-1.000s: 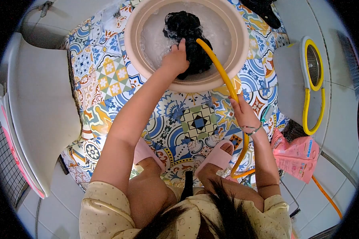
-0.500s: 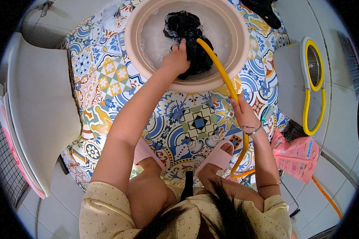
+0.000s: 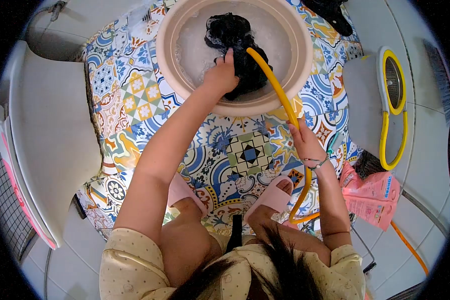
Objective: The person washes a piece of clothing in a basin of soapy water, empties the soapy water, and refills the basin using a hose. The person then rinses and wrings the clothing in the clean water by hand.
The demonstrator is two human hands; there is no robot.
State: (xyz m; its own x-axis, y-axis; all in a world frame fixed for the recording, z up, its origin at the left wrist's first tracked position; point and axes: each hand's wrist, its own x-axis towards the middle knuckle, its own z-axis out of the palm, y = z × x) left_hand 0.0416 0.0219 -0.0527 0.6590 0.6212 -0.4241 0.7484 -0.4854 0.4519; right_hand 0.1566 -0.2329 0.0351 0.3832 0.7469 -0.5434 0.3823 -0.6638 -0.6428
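Note:
A wide beige basin (image 3: 166, 65) holds cloudy, sudsy water and a bunched, wet black cloth (image 3: 247, 62). Reaching over the near rim, my left hand (image 3: 221, 76) grips the cloth's near left side, with some fingertips hidden against it. My right hand (image 3: 305, 142) is closed round a yellow hose (image 3: 277, 89), outside the basin at the lower right. The hose's free end hangs over the black cloth. From my right hand, the rest of the hose curves down beside my leg.
Patterned tiles (image 3: 247, 152) cover the floor, where my feet stand in pink slippers (image 3: 272, 195). A grey bucket with a yellow-rimmed strainer (image 3: 395, 82) stands right, near a pink packet (image 3: 372, 197). At left is a large white fixture (image 3: 50, 130).
The black cloth has shifted very slightly in the water. Both hands and the hose stay in nearly the same places.

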